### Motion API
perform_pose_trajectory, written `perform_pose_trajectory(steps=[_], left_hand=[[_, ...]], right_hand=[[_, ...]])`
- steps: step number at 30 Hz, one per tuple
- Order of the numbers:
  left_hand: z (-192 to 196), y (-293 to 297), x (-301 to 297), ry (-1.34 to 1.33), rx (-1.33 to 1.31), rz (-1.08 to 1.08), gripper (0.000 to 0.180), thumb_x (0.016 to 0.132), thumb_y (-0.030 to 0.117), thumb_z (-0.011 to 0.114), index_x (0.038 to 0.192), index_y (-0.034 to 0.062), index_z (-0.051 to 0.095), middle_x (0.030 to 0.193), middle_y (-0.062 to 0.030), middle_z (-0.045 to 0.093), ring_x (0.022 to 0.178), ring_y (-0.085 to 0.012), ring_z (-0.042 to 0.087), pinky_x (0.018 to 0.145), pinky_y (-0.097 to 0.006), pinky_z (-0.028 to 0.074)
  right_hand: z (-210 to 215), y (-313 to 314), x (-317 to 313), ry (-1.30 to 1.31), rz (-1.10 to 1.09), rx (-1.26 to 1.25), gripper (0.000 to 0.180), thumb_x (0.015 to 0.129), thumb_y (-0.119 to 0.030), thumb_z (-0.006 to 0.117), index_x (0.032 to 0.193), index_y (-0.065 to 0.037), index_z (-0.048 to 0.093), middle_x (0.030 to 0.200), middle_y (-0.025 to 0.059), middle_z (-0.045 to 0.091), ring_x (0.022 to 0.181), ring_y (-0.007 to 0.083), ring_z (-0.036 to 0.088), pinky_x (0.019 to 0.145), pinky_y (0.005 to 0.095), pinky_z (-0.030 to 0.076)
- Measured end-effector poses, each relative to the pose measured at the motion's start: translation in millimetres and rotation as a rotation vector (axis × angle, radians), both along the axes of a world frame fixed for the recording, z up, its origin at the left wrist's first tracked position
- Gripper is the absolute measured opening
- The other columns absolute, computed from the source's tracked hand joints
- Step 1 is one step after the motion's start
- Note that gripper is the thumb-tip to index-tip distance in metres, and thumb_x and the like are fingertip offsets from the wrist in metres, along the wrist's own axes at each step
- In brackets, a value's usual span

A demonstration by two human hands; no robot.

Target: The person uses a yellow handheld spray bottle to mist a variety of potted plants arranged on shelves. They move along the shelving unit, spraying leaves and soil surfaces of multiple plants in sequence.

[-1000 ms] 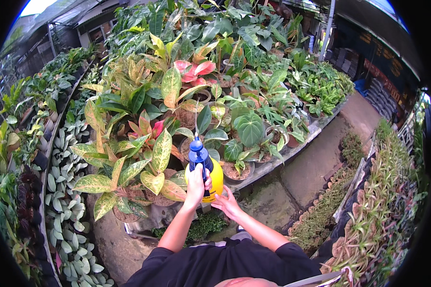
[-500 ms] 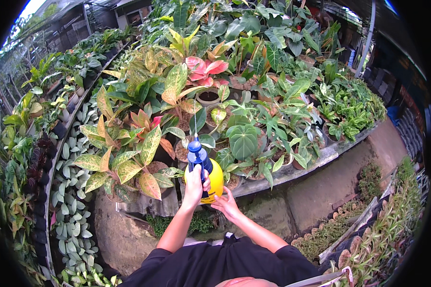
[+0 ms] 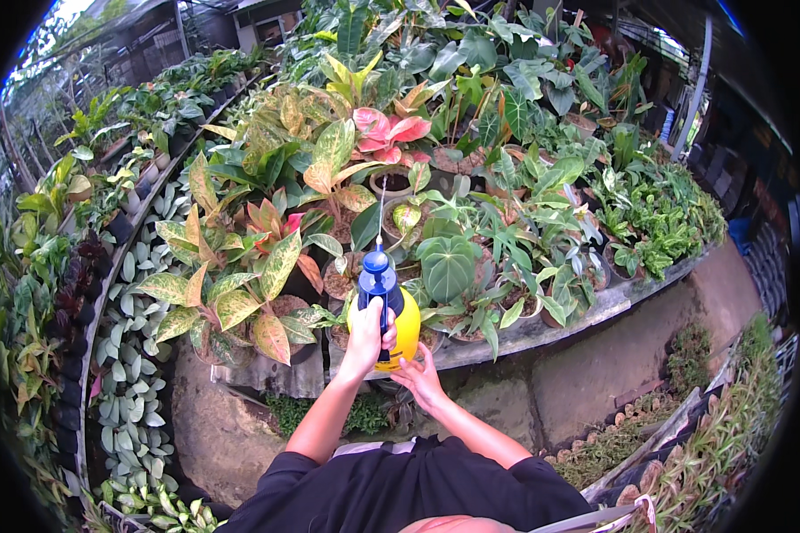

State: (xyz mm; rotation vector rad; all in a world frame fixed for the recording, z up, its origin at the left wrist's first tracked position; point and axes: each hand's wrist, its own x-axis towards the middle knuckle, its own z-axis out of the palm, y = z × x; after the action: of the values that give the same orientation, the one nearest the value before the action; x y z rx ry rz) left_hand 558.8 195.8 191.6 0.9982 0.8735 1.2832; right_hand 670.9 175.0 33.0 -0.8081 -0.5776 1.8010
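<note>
1. At two o'clock, a slim grey post (image 3: 693,89), slightly tilted.
2. At four o'clock, a brownish concrete path (image 3: 596,364), with narrow-leaved plants (image 3: 720,422) beyond.
3. At eight o'clock, a bank of silvery-leaved plants (image 3: 131,391).
4. At nine o'clock, dark red foliage (image 3: 78,271).

From the person's head, a fisheye camera is looking steeply down and forward. It is showing the dark shirt (image 3: 400,484) nearest along the lower edge, the left hand (image 3: 365,336) and right hand (image 3: 420,382) close by near the centre, and the table (image 3: 609,306) stretching beyond them.
</note>
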Motion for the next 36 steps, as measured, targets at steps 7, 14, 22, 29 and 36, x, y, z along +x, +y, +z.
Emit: perform_pose_trajectory(steps=[7, 14, 22, 29, 36], left_hand=[[33, 23, 2, -0.165, 0.158, -0.022, 0.025, 0.089, 0.028, 0.037, 0.08, 0.0049, 0.036, 0.06, -0.0015, 0.04, 0.039, -0.0064, 0.037, 0.034, -0.019, 0.03], [64, 28, 5, -0.016, 0.248, 0.047, 0.037, 0.088, 0.036, 0.03, 0.068, 0.0069, 0.04, 0.045, 0.0022, 0.034, 0.037, -0.0067, 0.03, 0.04, -0.021, 0.027], [66, 39, 0, -0.055, 0.258, -0.057, 0.036, 0.09, 0.035, 0.032, 0.07, 0.0055, 0.039, 0.047, 0.0007, 0.036, 0.038, -0.0062, 0.033, 0.037, -0.019, 0.026], [67, 36, -1, -0.033, 0.29, 0.079, 0.039, 0.087, 0.04, 0.032, 0.067, 0.0079, 0.04, 0.043, 0.0024, 0.033, 0.034, -0.0067, 0.028, 0.037, -0.021, 0.027], [64, 20, -6, -0.014, 0.261, 0.163, 0.038, 0.088, 0.039, 0.03, 0.067, 0.0084, 0.038, 0.044, 0.0028, 0.032, 0.035, -0.0069, 0.027, 0.037, -0.021, 0.026]], right_hand=[[46, 42, 4, -0.018, -0.089, 0.169, 0.07, 0.077, -0.011, 0.06, 0.129, -0.012, 0.012, 0.118, 0.016, 0.035, 0.094, 0.0216, 0.051, 0.075, 0.0342, 0.048], [74, 59, -4, -0.023, -0.146, 0.247, 0.069, 0.078, -0.012, 0.059, 0.129, -0.012, 0.013, 0.117, 0.0152, 0.034, 0.094, 0.0224, 0.051, 0.079, 0.0359, 0.047], [75, 67, -13, 0.017, -0.227, 0.277, 0.068, 0.079, -0.011, 0.058, 0.129, -0.012, 0.013, 0.118, 0.0153, 0.033, 0.097, 0.0229, 0.049, 0.079, 0.0368, 0.046], [78, 79, -15, -0.016, -0.162, 0.335, 0.071, 0.075, -0.017, 0.063, 0.128, -0.01, 0.017, 0.12, 0.016, 0.033, 0.102, 0.0227, 0.047, 0.078, 0.0347, 0.047], [66, 73, -26, -0.049, -0.05, 0.31, 0.065, 0.079, -0.014, 0.058, 0.129, -0.011, 0.015, 0.118, 0.0145, 0.037, 0.091, 0.0216, 0.052, 0.078, 0.0359, 0.047]])
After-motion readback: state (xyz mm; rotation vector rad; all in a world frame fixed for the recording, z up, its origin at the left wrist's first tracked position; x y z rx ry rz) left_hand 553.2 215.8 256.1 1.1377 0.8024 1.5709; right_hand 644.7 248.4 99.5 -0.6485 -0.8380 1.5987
